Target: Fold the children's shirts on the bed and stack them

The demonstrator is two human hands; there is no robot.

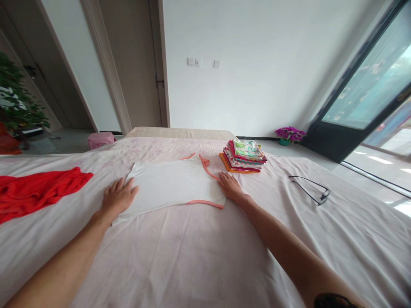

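Observation:
A white garment with orange trim (173, 184) lies flat on the pale pink bed sheet (192, 256). My left hand (118, 196) rests flat on the garment's left end, fingers stretched out and open. At the garment's right edge my right hand (230, 185) lies palm down on the cloth and sheet, its fingers also stretched out. Neither hand holds anything. Just beyond my right hand stands a stack of folded colourful clothes (244, 155).
A red cloth (35, 190) lies crumpled at the bed's left side. A black wire hanger (311, 190) lies on the sheet to the right. Past the bed are a pink stool (101, 139), a purple flower pot (289, 135), a door and a large window.

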